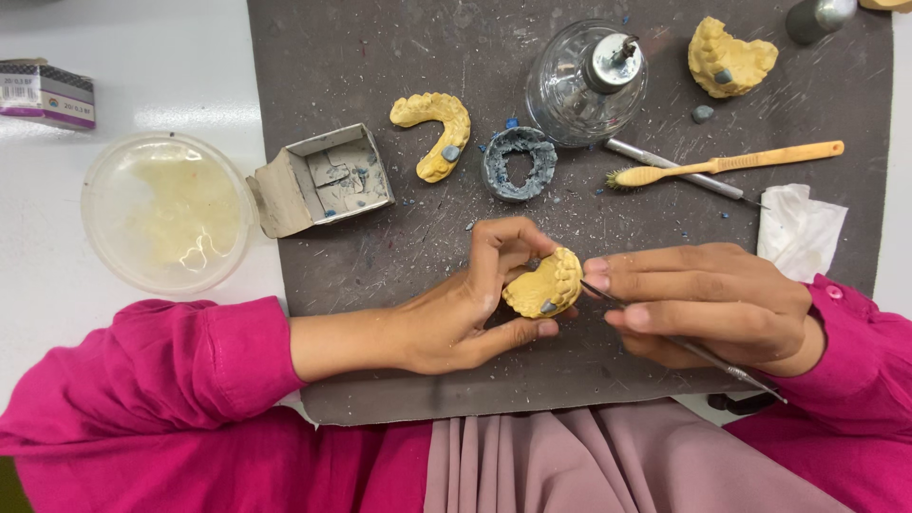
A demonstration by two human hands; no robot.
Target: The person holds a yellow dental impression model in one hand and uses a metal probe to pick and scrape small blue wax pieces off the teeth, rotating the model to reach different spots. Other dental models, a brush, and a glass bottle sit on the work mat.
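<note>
The yellow dental cast (543,283) sits over the near middle of the dark grey mat (380,247), lifted in the left hand (465,304); the fingers (508,237) curl over its far side and the thumb presses beneath it, so that hand is closed around the cast, teeth ridge turned toward the right hand (712,299); a small grey-blue spot shows on the cast's near edge.

The mat is the largest thing here, scratched and dusted with blue-grey crumbs, lying on a white table (142,57); both arms wear bright pink sleeves (152,370), and a mauve pleated cloth (589,456) hangs below the mat's near edge.

On the table left of the mat lies a round clear plastic dish (166,214) with a yellowish film inside; just beside it, on the mat's left edge, stands a small open cardboard box (323,180) holding grey pieces; a flat packet (47,93) lies at the far left.

At the far side of the mat stands a glass spirit lamp (587,84) with a metal cap; right of it rests a second full yellow cast (730,57); a horseshoe-shaped yellow cast (435,133) lies left of the lamp, and a blue-grey wax ring (519,163) lies between them, nearer the hands.

A white tissue (798,228) lies at the right edge; a yellow-handled brush (727,164) crosses a loose metal tool (674,169) near the lamp.

The right hand pinches a thin metal instrument (708,356) pen-fashion, fingers closed on its shaft; its tip meets the held cast's right side.
</note>
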